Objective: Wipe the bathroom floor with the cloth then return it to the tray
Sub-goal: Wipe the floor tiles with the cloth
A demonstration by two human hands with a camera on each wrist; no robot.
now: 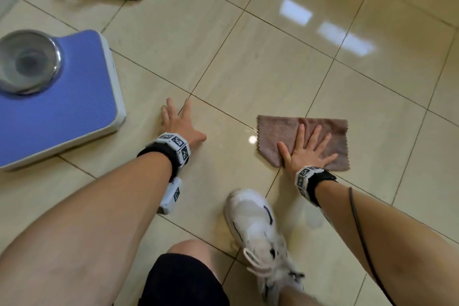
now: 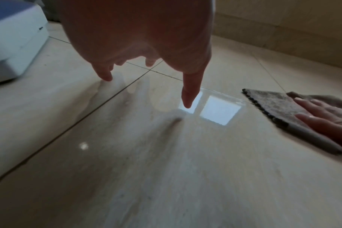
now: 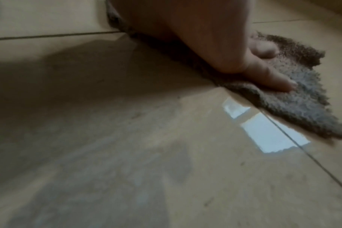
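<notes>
Fuzzy brown cloth (image 1: 288, 131) under flat right hand (image 1: 306, 150), glossy tiles (image 1: 248, 69)

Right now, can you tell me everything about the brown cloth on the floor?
The cloth is a small brownish-grey rag that looks like fuzzy microfibre, with zigzag-cut edges. It lies flat on the shiny beige floor tiles, folded over so one side looks doubled, with a wrinkle near the far edge. The right hand presses down on it with straight, spread fingers. Nothing else touches it; the left hand rests on bare tile nearby.

Bright glare on floor (image 1: 298, 62), dim wrist views
</notes>
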